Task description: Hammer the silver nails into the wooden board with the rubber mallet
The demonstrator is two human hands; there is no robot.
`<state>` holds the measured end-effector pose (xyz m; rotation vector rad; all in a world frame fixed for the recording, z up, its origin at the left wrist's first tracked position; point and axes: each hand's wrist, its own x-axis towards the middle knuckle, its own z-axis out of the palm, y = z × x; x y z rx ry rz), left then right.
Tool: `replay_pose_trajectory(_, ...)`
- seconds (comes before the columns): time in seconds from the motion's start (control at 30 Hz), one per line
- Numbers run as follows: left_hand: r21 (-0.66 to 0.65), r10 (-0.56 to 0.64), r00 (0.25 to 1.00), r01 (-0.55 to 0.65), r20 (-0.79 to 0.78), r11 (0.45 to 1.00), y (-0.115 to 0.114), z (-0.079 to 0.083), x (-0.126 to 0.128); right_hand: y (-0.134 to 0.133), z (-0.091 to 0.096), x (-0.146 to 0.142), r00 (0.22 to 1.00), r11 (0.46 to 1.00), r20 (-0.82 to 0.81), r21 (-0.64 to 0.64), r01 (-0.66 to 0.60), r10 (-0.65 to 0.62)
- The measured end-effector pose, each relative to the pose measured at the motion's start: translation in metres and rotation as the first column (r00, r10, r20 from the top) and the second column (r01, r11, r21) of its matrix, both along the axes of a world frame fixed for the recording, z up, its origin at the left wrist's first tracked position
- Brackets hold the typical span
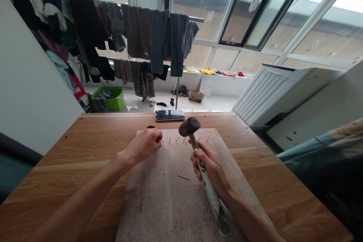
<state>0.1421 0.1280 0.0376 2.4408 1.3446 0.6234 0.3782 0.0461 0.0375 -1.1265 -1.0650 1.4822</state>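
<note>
My right hand (208,164) is wrapped round the worn, pale-painted handle of a hammer (190,126), its dark head raised above the far part of a wooden board (159,204). Several thin nails (177,139) stand in a row along the board's far side, some leaning. One loose nail (183,177) lies flat nearer the middle, by small dark holes. At the left end of the row, my left hand (147,141) is closed over the board's edge; whatever its fingers pinch is hidden. Just behind it shows the rim of a dark round object (151,126).
The board lies on a wood-grain table (93,174). A phone (170,115) rests at the table's far edge. Beyond are a rack of hanging clothes (159,38), a green tub (115,100) and a cardboard box (196,96). A white panelled unit (266,87) stands at right.
</note>
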Motion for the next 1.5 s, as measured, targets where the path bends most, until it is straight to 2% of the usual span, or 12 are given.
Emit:
replay_pose_trajectory(0.13,-0.058,-0.007,0.999,0.009,0.042,0.998,0.002,-0.002,-0.001,-0.001,-0.001,-0.003,0.999,1.0,0.031,0.018,-0.014,0.013)
replay_pose_trajectory(0.3,-0.039,-0.027,0.989,0.032,0.144,0.999,0.003,-0.011,0.003,-0.002,-0.001,-0.004,0.998,0.999,0.049,0.026,-0.034,0.033)
replay_pose_trajectory(0.47,-0.166,0.016,0.954,0.036,0.298,0.985,0.007,-0.021,0.001,-0.005,0.016,-0.008,0.995,0.997,0.07,0.018,-0.074,0.072)
replay_pose_trajectory(0.6,-0.162,0.027,0.937,0.031,0.347,0.986,0.01,-0.025,-0.003,-0.004,0.029,-0.016,0.993,0.994,0.046,-0.001,-0.105,0.105)
replay_pose_trajectory(0.67,-0.147,0.026,0.928,0.031,0.371,0.989,0.011,-0.027,-0.004,-0.001,0.027,-0.022,0.993,0.993,0.035,0.012,-0.115,0.114)
replay_pose_trajectory(0.83,-0.134,0.031,0.918,0.025,0.394,0.991,0.01,-0.027,-0.003,0.005,0.002,-0.031,0.986,0.987,0.067,0.044,-0.155,0.152)
replay_pose_trajectory(0.93,-0.123,0.026,0.923,0.022,0.383,0.992,0.009,-0.027,-0.003,0.003,-0.005,-0.03,0.983,0.984,0.079,0.042,-0.171,0.168)
replay_pose_trajectory(1.07,-0.111,0.032,0.926,0.01,0.375,0.994,0.009,-0.027,-0.003,0.002,-0.005,-0.03,0.983,0.984,0.087,0.068,-0.165,0.159)
replay_pose_trajectory(1.27,-0.081,0.007,0.932,0.024,0.363,0.996,0.01,-0.028,-0.003,0.001,-0.007,-0.03,0.962,0.973,0.168,0.054,-0.225,0.214)
replay_pose_trajectory(1.4,-0.072,-0.017,0.936,0.045,0.351,0.996,0.013,-0.029,-0.006,0.001,-0.008,-0.029,0.96,0.971,0.175,0.055,-0.232,0.219)
replay_pose_trajectory(1.5,-0.108,-0.029,0.948,0.066,0.318,0.992,0.015,-0.024,-0.01,0.001,-0.007,-0.028,0.968,0.975,0.136,0.043,-0.217,0.209)
